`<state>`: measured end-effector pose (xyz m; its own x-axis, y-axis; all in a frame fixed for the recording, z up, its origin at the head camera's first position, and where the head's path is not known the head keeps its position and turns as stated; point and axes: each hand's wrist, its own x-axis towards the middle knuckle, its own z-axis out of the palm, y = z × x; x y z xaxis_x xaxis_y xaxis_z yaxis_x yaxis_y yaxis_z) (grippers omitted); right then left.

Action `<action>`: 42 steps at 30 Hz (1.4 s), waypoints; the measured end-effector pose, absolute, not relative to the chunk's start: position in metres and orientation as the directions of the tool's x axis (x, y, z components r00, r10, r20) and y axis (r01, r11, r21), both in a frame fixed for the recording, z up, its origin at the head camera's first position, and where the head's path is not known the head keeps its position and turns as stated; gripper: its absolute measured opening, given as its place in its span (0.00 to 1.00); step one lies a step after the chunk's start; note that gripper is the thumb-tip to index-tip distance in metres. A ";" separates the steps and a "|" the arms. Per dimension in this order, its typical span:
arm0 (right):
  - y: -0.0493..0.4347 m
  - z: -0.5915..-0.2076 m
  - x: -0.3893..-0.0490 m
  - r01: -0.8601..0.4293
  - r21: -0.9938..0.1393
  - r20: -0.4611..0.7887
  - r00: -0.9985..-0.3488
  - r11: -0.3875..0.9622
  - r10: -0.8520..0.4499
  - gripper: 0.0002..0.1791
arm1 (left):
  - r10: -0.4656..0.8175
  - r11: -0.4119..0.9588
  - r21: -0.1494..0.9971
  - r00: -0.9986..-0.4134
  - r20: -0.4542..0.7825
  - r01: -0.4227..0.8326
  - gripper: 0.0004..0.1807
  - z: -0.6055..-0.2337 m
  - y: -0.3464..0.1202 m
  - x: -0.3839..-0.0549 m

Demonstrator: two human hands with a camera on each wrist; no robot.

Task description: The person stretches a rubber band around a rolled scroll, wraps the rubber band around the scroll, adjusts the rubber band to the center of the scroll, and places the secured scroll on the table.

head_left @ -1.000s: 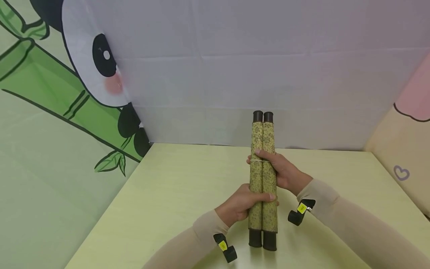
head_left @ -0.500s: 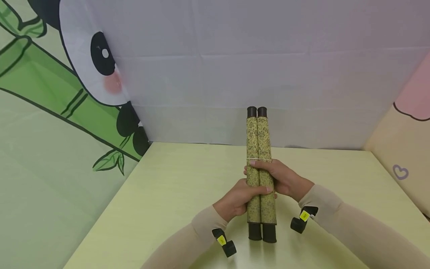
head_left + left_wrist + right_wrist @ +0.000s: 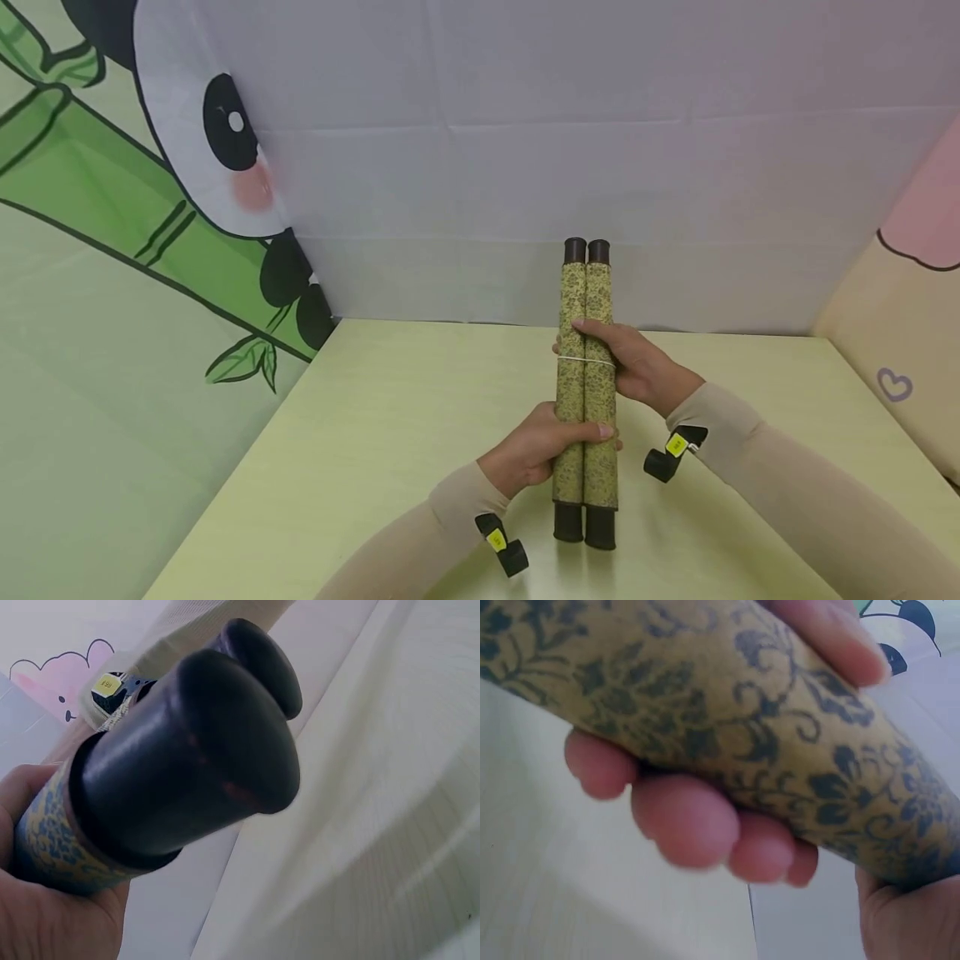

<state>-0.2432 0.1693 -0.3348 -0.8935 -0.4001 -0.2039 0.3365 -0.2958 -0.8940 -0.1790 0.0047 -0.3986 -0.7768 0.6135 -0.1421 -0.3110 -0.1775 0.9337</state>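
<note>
A double-rolled scroll [image 3: 573, 292] in yellow brocade with dark blue floral print stands nearly upright in the head view, its two rolls side by side. Thin white string [image 3: 572, 358] runs round both rolls. My left hand [image 3: 534, 446] grips the lower part, thumb across the front. Higher up, my right hand [image 3: 639, 367] holds the scroll from the right, its thumb above the string. Seen from the left wrist, the dark end knobs [image 3: 195, 757] stick out past the hand. The right wrist view shows curled fingers [image 3: 686, 825] under the patterned roll.
A pale yellow table [image 3: 390, 417] lies beneath the hands. Behind it rises a plain whitish backdrop [image 3: 480, 183]. Cartoon-printed panels stand at both sides, a panda with bamboo [image 3: 180, 125] on the left and a pink shape [image 3: 930, 200] on the right.
The scroll shifted slightly left, then back right. My right hand slipped below the string and now sits higher, its thumb above it. My left hand keeps its grip.
</note>
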 end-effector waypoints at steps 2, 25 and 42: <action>0.169 -0.333 -0.244 0.333 -0.894 -0.205 -0.900 -0.301 -0.385 0.28 | 0.613 -0.177 0.933 -0.777 -0.144 -0.313 0.17 -0.398 0.005 -0.179; 0.165 -0.355 -0.219 0.315 -0.939 -0.232 -0.875 -0.136 -0.425 0.26 | 0.609 -0.179 0.936 -0.781 -0.137 -0.304 0.18 -0.399 0.001 -0.183; 0.167 -0.343 -0.236 0.304 -0.933 -0.189 -0.870 -0.193 -0.454 0.30 | 0.573 -0.185 0.928 -0.803 -0.167 -0.325 0.18 -0.386 -0.001 -0.190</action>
<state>-0.2361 0.1670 -0.3432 -0.8705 -0.4543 -0.1894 0.3037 -0.1930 -0.9330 -0.1902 -0.0012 -0.3862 -0.8028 0.5725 -0.1667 -0.3246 -0.1851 0.9276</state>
